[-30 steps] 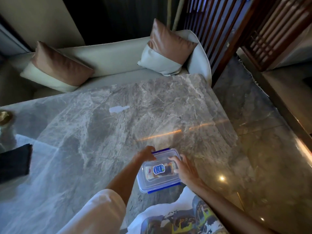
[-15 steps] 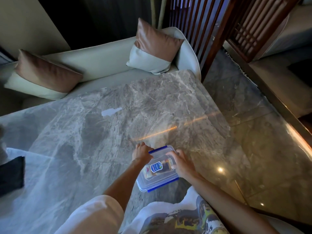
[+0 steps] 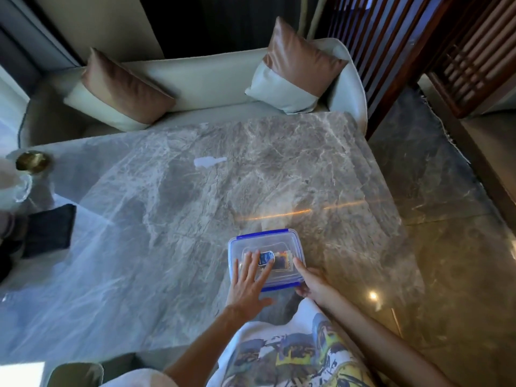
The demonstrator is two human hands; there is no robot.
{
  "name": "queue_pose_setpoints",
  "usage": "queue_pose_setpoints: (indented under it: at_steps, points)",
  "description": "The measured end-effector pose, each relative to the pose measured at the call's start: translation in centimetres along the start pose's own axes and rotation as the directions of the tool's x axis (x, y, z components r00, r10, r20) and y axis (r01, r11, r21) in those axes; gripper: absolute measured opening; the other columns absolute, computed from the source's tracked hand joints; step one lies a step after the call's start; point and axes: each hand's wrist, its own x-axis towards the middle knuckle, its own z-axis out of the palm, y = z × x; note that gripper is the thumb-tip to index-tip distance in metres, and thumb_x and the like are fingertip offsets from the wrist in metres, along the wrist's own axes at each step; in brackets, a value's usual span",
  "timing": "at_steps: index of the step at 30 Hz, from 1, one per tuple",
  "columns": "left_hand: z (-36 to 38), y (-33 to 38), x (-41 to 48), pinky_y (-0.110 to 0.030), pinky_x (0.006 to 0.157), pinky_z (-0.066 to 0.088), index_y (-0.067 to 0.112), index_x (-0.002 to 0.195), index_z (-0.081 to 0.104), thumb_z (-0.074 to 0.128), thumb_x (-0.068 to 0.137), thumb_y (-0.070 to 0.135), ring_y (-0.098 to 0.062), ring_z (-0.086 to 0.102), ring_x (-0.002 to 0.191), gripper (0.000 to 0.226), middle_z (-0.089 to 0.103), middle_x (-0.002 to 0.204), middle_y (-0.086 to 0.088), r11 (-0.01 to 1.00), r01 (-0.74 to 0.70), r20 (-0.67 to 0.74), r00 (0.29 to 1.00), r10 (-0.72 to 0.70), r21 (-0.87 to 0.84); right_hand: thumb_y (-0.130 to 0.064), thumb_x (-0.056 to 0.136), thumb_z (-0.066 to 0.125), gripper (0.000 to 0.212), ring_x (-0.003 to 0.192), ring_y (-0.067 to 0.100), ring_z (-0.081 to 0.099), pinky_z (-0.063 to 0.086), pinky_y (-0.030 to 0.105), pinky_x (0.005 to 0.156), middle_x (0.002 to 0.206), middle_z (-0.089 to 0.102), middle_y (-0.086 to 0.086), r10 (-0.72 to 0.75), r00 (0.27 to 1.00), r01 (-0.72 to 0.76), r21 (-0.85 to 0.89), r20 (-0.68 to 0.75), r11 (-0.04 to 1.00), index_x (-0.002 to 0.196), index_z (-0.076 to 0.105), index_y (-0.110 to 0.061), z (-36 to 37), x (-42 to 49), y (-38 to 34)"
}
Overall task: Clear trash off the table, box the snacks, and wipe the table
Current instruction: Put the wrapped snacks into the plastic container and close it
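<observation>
A clear plastic snack box with blue clips and a closed lid sits near the front edge of the grey marble table. Snack packets show through the lid. My left hand lies flat on the lid's left half, fingers spread. My right hand is at the box's near right corner, thumb on the lid and fingers curled under the blue front clip. A small pale smear lies on the table further back.
A dark folded cloth lies at the table's left edge, with a brass bowl and a glass item behind it. A cream sofa with two cushions stands beyond the table. Polished floor and wooden screens are to the right.
My left hand has moved from the box's far left corner onto the lid, flat. My right hand has slid from the lid's right side to the near right corner clip.
</observation>
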Motion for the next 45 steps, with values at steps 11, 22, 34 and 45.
queue_pose_setpoints:
  at_steps: [11,22,34,45]
  points:
    - [0.3,-0.3,0.5,-0.053,0.118,-0.013,0.039,0.147,-0.024,0.053,0.092,0.047,-0.033,-0.014,0.151,0.095,-0.024,0.160,-0.006,0.999,0.019,-0.022,1.000,-0.018,0.049,-0.060,0.081,0.061,0.108,0.153,0.017,-0.009,0.000,0.039,0.123,0.165,-0.004,-0.006,-0.485,0.603,0.533,-0.773,0.633,-0.345,0.154,-0.012,-0.031,-2.5,-0.9,-1.0]
    - [0.3,-0.5,0.7,-0.057,0.122,-0.003,0.038,0.151,-0.015,0.055,0.093,0.039,-0.032,-0.015,0.151,0.091,-0.016,0.163,-0.009,0.998,-0.020,0.000,1.000,0.020,0.053,-0.048,0.086,0.065,0.097,0.150,0.009,0.009,0.018,0.032,0.121,0.163,0.011,-0.007,-0.541,0.566,0.616,-0.755,0.622,-0.224,0.154,-0.003,-0.033,-2.7,0.4,-0.9]
    - [-2.1,-0.4,-1.1,-0.043,0.083,0.053,0.018,0.127,0.045,0.053,0.097,0.018,-0.028,0.059,0.096,0.031,0.058,0.116,-0.011,-0.315,0.322,0.446,0.734,-0.512,-0.893,-0.023,0.097,0.057,0.036,0.121,0.029,0.058,0.043,0.052,0.108,0.141,0.055,0.017,-0.172,0.957,0.217,-0.184,0.233,0.959,0.132,0.051,-0.018,-0.7,0.9,-3.6]
    - [-2.0,-6.6,-4.4,-0.046,0.100,0.049,0.002,0.129,0.042,0.073,0.081,0.005,-0.026,0.060,0.104,0.057,0.059,0.127,-0.021,-0.358,0.110,0.367,0.465,-0.806,-0.927,-0.018,0.092,0.064,0.029,0.084,0.024,0.064,0.056,0.033,0.079,0.101,0.061,0.019,0.239,0.885,-0.019,-0.481,0.400,0.876,0.114,0.056,-0.001,12.6,-3.6,1.9]
